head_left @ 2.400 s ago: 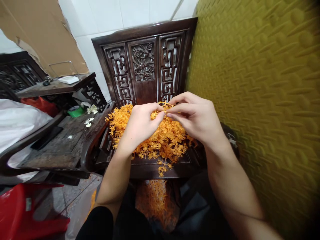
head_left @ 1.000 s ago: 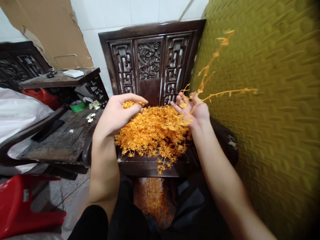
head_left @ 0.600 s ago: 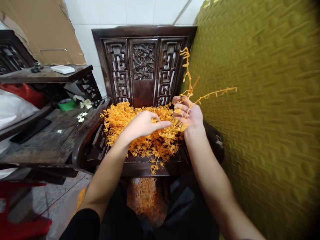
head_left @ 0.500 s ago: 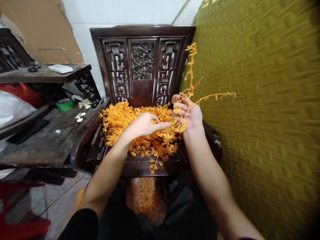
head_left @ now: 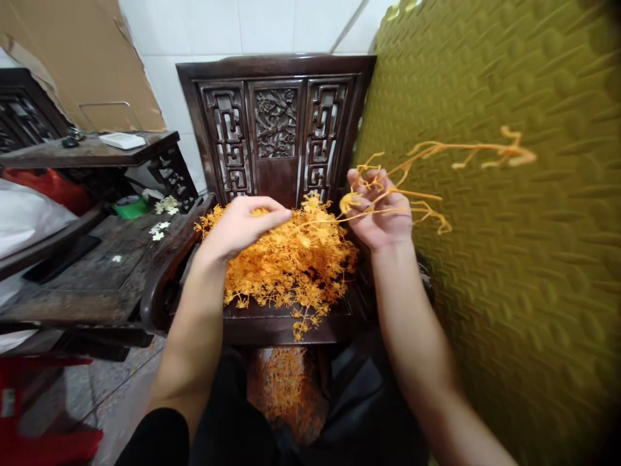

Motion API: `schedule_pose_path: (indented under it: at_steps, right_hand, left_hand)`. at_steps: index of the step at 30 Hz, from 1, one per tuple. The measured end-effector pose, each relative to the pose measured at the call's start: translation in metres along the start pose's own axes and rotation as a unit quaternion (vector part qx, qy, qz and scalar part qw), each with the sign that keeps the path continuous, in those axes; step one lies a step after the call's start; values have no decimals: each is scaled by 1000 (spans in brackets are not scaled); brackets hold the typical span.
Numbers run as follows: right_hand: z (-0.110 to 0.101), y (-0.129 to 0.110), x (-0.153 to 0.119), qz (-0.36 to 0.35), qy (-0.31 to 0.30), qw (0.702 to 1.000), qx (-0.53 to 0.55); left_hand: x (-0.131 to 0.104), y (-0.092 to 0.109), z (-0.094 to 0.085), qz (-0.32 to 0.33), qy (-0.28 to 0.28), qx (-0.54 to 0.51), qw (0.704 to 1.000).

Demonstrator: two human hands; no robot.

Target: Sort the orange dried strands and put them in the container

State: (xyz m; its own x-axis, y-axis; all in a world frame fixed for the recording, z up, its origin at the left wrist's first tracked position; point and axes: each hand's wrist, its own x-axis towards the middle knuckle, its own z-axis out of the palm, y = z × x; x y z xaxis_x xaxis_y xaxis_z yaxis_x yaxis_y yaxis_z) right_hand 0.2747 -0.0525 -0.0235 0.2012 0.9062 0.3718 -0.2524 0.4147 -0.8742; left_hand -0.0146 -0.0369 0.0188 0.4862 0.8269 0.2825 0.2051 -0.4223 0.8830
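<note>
1. A pile of orange sprigs [head_left: 291,272] sat on the carved wooden chair [head_left: 276,178].
2. Over the chair's right side, the right hand [head_left: 381,228] curled its grip around thin orange stems [head_left: 422,195].
3. Over its left, the left hand [head_left: 240,228] kept thumb near fingers; pinching couldn't be told.

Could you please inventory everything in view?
Carved chair: one, brown, centre
Sprig pile: one, orange, on chair
Branched stems: several, orange, right of pile
Loose bits: many, orange, below chair
Second seat: one, brown, left
Side table: one, brown, back left
Tape roll: one, green, second seat
Small flowers: several, whitish, second seat
Flat object: one, black, second seat
Slim item: one, white, side table
Sack: one, white, far left
Bag: one, red, far left
Stool: one, red, lower left
Cardboard: one, tan, upper left
Mat: one, olive, right
Wall: one, white, back
Left hand: one, bare, at pile
Right hand: one, bare, holding stems
Sleeve: one, black, left arm
</note>
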Motion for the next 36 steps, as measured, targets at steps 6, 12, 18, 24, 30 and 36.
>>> schedule_pose_path:
  at_steps: [6,12,18,24,30,36]
  right_hand:
    - [-3,1,1,-176,259,938,-146]
    - [69,-31,-59,-381,75,865,-318]
    - [94,-8,-62,-192,-164,941,-225]
    - [100,9,-56,-116,-114,984,-71]
    - [102,6,-60,-131,-72,987,-63]
    - [93,-1,-59,-106,-113,987,-49]
  left_hand:
    - [-18,5,-36,60,178,-17,982]
    - [-24,21,-19,104,104,75,986]
    - [-19,21,-3,102,102,18,989]
    - [-9,16,13,98,132,8,986]
    - [-6,8,15,82,122,-30,989]
    - [-8,10,11,-26,33,-139,989]
